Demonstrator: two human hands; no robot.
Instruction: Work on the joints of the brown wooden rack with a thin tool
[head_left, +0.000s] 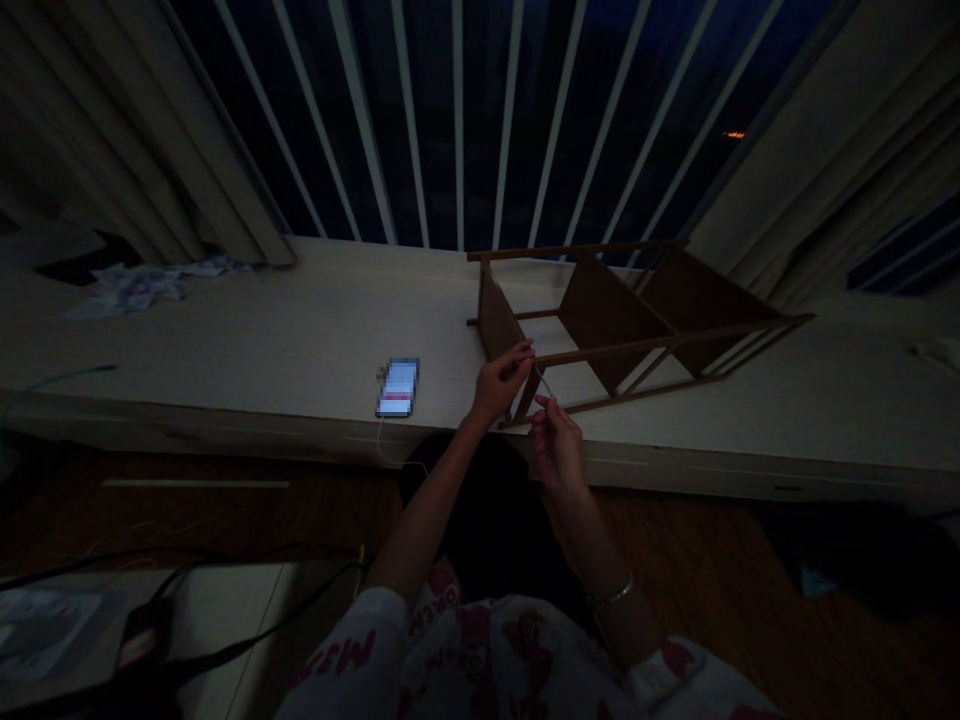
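A brown wooden shelf rack [615, 320] lies on its side along the pale window ledge, its several boards standing between thin rails. My left hand [499, 388] grips the corner of the near rail, fingertips pressed against the wood. Just below that corner, my right hand [556, 440] pinches a thin metal rod [545, 382] that looks like a hex key. The rod's upper end meets the rail by my left fingertips; the exact contact is too dark to make out.
A lit phone [398, 388] with a white cable lies on the ledge [315, 340] left of my hands. Crumpled cloth or paper [139, 285] sits further left. White window bars [459, 130] rise behind. A table with black cables [247, 640] stands at lower left.
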